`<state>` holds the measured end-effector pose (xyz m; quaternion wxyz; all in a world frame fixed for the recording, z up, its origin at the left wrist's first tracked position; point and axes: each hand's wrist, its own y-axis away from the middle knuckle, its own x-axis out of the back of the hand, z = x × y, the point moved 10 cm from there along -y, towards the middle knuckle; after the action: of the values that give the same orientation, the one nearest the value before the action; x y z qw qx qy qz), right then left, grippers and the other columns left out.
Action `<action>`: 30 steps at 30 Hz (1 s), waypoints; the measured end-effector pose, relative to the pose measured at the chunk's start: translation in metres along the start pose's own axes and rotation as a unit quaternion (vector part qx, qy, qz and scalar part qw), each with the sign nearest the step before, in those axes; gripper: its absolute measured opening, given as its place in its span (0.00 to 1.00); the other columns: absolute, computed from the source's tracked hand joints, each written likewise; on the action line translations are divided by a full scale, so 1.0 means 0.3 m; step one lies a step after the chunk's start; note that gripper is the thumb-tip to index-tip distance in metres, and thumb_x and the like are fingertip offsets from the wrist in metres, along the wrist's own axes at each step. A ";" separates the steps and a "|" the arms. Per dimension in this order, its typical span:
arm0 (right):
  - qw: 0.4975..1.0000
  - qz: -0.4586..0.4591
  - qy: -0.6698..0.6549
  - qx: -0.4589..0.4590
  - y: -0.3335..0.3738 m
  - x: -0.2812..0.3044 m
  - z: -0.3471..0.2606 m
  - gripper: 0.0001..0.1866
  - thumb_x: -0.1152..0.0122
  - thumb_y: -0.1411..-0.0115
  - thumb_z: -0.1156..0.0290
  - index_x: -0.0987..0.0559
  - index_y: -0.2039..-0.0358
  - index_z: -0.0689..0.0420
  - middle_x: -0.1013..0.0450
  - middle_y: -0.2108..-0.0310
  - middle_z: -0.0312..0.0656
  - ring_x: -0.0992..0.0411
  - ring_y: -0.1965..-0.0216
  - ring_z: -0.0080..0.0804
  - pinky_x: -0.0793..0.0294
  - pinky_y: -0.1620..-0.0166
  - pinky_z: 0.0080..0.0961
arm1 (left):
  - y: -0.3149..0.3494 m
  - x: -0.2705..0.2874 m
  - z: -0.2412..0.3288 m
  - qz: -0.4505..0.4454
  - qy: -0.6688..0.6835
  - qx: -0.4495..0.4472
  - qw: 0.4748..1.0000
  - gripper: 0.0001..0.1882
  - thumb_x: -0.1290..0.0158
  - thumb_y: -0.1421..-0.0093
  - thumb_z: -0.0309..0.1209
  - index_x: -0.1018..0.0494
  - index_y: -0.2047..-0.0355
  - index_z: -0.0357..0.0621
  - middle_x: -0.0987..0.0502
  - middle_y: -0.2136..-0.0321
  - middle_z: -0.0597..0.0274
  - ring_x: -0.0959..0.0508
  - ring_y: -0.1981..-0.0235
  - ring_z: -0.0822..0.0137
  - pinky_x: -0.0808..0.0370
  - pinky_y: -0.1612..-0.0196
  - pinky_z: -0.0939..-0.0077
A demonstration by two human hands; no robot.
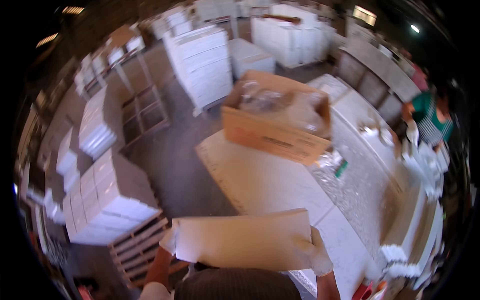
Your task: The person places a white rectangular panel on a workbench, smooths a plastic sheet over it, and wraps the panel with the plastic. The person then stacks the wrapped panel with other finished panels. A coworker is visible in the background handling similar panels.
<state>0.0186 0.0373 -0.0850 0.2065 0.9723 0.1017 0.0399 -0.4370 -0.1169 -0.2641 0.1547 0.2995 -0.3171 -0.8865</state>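
Note:
Both my hands wear whitish gloves and hold a pale, flat rectangular board (pixel 245 239) level in front of my body. My left hand (pixel 171 240) grips its left end, while my right hand (pixel 319 254) is closed on the right end. Whether the piece is a solid panel or a shallow box, I cannot tell. Just beyond it lies the pale worktable (pixel 255 185). On the far part of that table stands an open cardboard box (pixel 275 135) holding clear plastic bags (pixel 305 110).
White stacked boxes on a wooden pallet (pixel 135 245) stand to the left. A tall white stack (pixel 202 65) and a metal rack (pixel 142 100) are farther off. Plastic scraps (pixel 330 160) lie right of the cardboard box. A co-worker (pixel 432 120) stands at far right, near white strips (pixel 405 225).

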 end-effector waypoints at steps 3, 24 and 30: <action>0.993 -0.090 -0.069 -0.002 -0.143 -0.253 0.005 0.36 0.36 0.47 0.65 0.37 0.39 0.64 0.29 0.51 0.43 0.29 0.52 0.31 0.26 0.51 0.28 | -0.003 0.273 0.097 0.044 0.019 -0.020 0.999 0.35 0.61 0.33 0.60 0.35 0.41 0.43 0.27 0.47 0.59 0.27 0.47 0.62 0.28 0.44 0.65; 0.947 -0.312 0.007 -0.069 -1.073 -1.402 -0.324 0.26 0.41 0.40 0.65 0.30 0.43 0.62 0.28 0.50 0.38 0.29 0.52 0.27 0.28 0.50 0.27 | 0.169 0.632 0.897 0.215 0.110 -0.212 0.947 0.37 0.45 0.39 0.54 0.36 0.39 0.40 0.28 0.46 0.56 0.27 0.46 0.62 0.31 0.41 0.62; 0.926 -0.371 0.001 -0.067 -1.320 -1.755 -0.480 0.25 0.41 0.39 0.65 0.29 0.44 0.61 0.28 0.51 0.37 0.29 0.52 0.27 0.28 0.49 0.27 | 0.136 0.780 1.094 0.285 0.122 -0.239 0.920 0.38 0.45 0.40 0.57 0.35 0.41 0.41 0.27 0.48 0.58 0.26 0.49 0.64 0.27 0.46 0.65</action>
<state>-0.5843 0.3353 -0.1348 0.2713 0.8487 0.4529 -0.0322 -0.8209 -0.1019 -0.1354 0.5056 0.2563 -0.1467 -0.8107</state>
